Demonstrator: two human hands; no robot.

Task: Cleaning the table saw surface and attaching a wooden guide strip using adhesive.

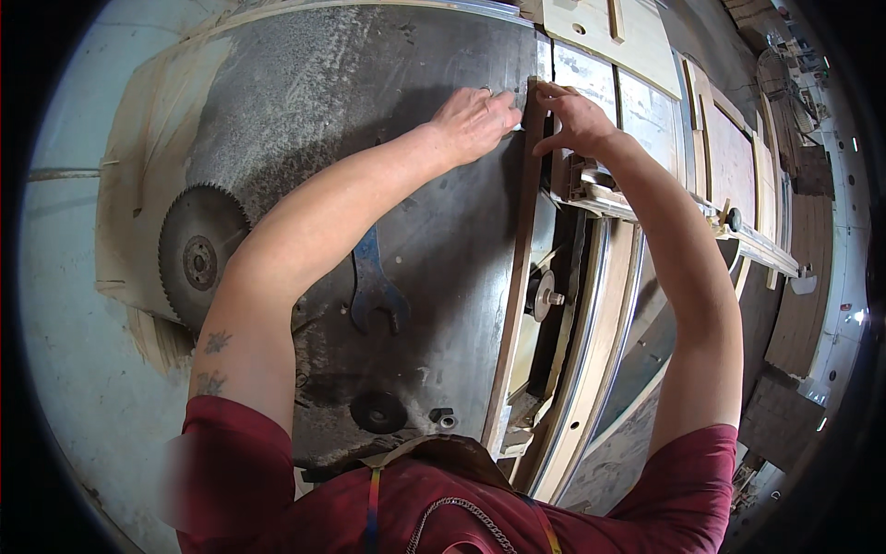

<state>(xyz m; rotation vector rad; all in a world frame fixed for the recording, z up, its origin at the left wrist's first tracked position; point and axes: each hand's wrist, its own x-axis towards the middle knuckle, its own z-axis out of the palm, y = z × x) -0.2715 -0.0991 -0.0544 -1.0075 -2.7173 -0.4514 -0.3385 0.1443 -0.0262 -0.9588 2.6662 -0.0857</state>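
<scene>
strip (525, 222): long, narrow brown wood, lying along the right edge of a dark metal table (452, 240)
left hand (472, 123): fingers bent beside its far end, hold unclear
right hand (580, 122): half open, thumb spread from fingers, at that end

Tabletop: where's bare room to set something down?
Between the wrench and the long wooden strip, the tabletop is bare. Crowded: the near edge, with a black disc and nut, and the strip's far end, with the left hand and right hand.

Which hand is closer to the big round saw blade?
Left. The left hand is ahead and right of the saw blade; the right hand is even farther right.
</scene>
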